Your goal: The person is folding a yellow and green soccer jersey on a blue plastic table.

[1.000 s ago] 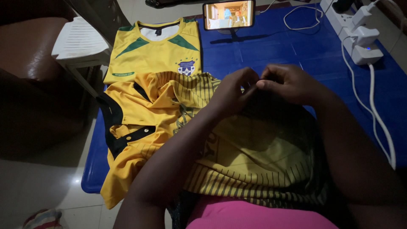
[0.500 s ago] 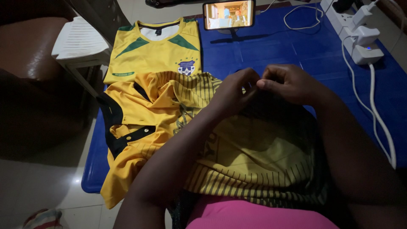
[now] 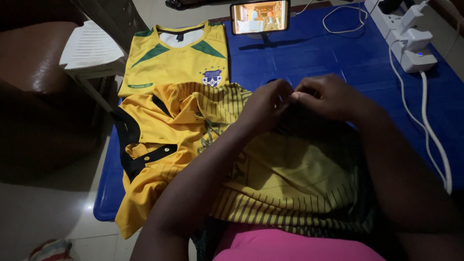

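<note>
Far left, a brown seat (image 3: 34, 63) is sitting in shadow, a white plastic chair (image 3: 89, 48) just beside it, edge touching the blue table (image 3: 314, 58). A flat yellow jersey with green shoulder panels (image 3: 174, 63) is lying spread at the table's far left side, crest facing up. Below it, a crumpled yellow jersey with black trim (image 3: 154, 145) is overlapping its hem and hanging off the table's near left edge. A yellow striped jersey (image 3: 290, 179) is lying bunched mid-table, running down onto the person's lap over pink cloth (image 3: 290, 246). Left hand (image 3: 266, 104) is curling fingers tight, pinching at the dark top edge of the striped jersey; right hand (image 3: 328, 96) is meeting it fingertip to fingertip, also pinched closed on that same fabric edge. Whether anything small is sitting between the fingertips, cannot tell, too dark. Behind the hands, a phone (image 3: 260, 17) is standing upright, screen lit. Far right, a white power strip with plugs (image 3: 406, 34) is resting on the table, white cable (image 3: 430, 135) trailing down the right side.
</note>
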